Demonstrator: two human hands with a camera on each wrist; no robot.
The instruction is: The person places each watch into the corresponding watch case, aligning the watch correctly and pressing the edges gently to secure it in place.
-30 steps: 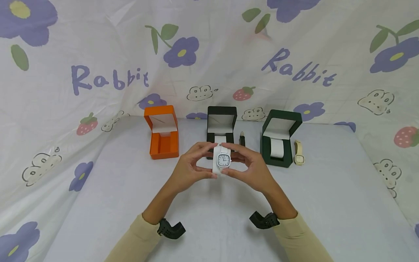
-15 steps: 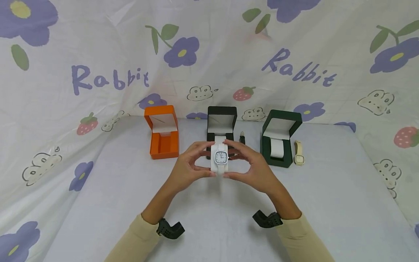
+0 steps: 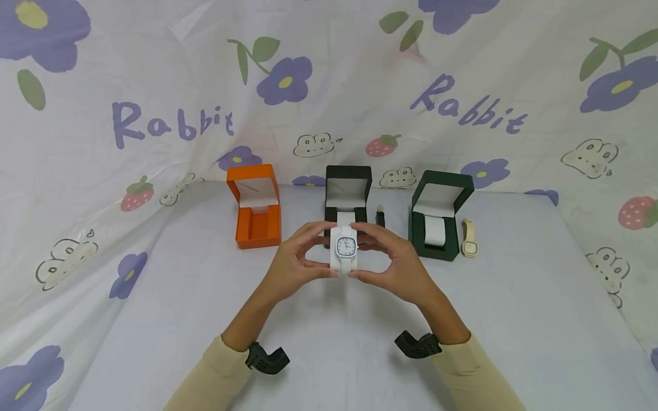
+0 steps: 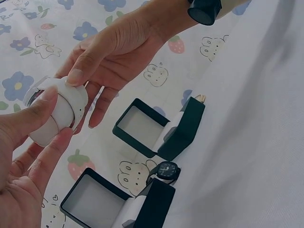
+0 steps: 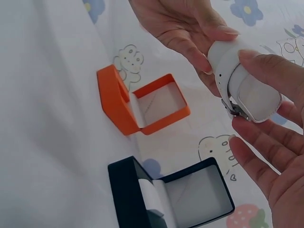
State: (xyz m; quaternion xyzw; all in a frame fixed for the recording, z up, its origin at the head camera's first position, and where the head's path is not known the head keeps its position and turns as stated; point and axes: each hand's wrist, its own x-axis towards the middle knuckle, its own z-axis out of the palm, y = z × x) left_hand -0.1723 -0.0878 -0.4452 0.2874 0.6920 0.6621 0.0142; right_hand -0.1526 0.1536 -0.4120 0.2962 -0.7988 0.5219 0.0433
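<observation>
A white watch [image 3: 346,246] with a squarish dial is strapped round a white cushion [image 3: 334,257], held up over the table in front of the black box. My left hand [image 3: 298,258] holds the cushion's left side between thumb and fingers. On the opposite side, my right hand [image 3: 397,260] pinches it the same way. In the right wrist view the white strap [image 5: 221,78] loops round the cushion, its metal buckle [image 5: 236,110] beside my right fingertips. The left wrist view shows my left thumb lying across the watch side.
Three lidded watch boxes stand raised at the back: orange [image 3: 259,228], black [image 3: 348,171] and green [image 3: 442,254]. The black and green ones contain white cushions. A black watch [image 3: 380,218] lies beside the black box, a gold watch [image 3: 469,245] right of the green one.
The watch on its cushion has shifted slightly left and straightened, its dial now facing up squarely. My right thumb has slid from the watch front to the cushion's lower edge.
</observation>
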